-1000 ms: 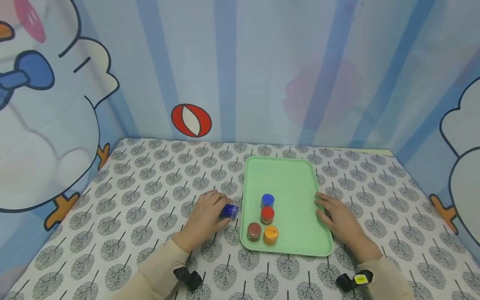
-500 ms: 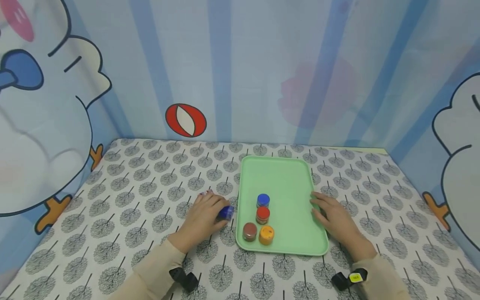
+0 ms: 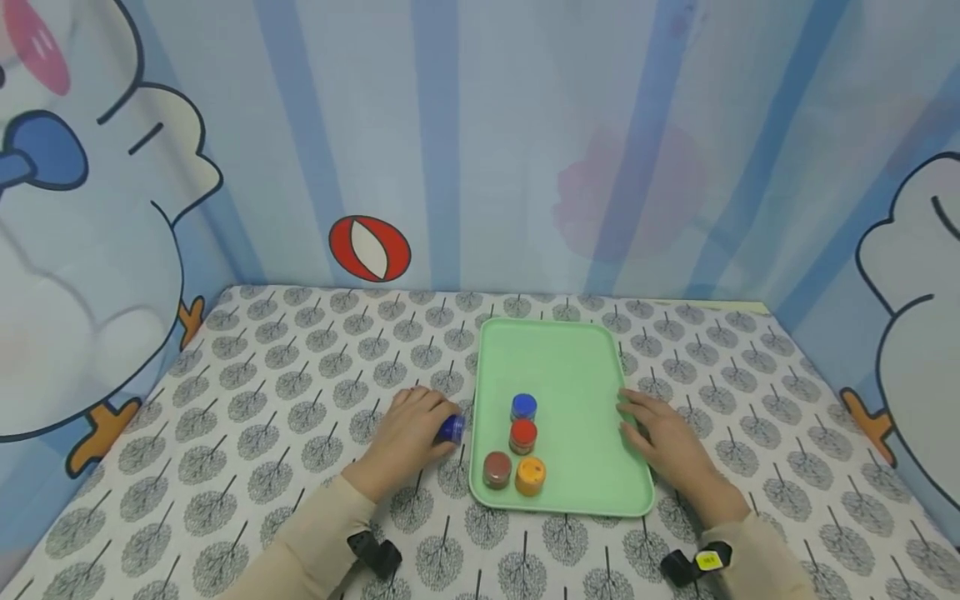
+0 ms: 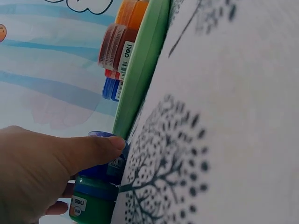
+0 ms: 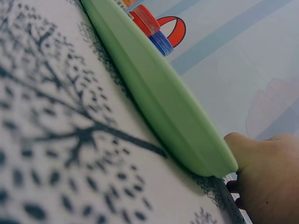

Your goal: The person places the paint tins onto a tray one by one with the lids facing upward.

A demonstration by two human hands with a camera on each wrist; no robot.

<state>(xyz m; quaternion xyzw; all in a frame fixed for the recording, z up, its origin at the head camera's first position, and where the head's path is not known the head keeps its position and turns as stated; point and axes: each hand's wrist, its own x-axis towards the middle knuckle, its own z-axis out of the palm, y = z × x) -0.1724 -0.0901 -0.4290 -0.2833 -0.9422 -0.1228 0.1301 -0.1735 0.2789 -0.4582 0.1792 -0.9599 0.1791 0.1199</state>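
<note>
My left hand (image 3: pixel 408 433) holds a dark blue paint jar (image 3: pixel 451 430) just left of a green tray (image 3: pixel 558 358). In the left wrist view the thumb lies along that blue jar, and a green paint jar (image 4: pixel 96 203) sits against it within the hand's reach, hidden from the head view. My right hand (image 3: pixel 667 437) rests at the tray's right rim with its fingers fairly straight. On the tray's near left part stand a blue jar (image 3: pixel 523 407), a red jar (image 3: pixel 522 437), a brown jar (image 3: pixel 497 471) and an orange jar (image 3: pixel 530 476).
A tree-patterned cloth (image 3: pixel 300 400) covers the table beneath the tray. Behind it hangs a blue striped curtain (image 3: pixel 510 150) with cartoon figures, which also closes in both sides.
The head view has shifted slightly, moving the whole scene a little left. Both hands keep nearly the same places; the left stays at the dark blue jar, the right at the tray's rim.
</note>
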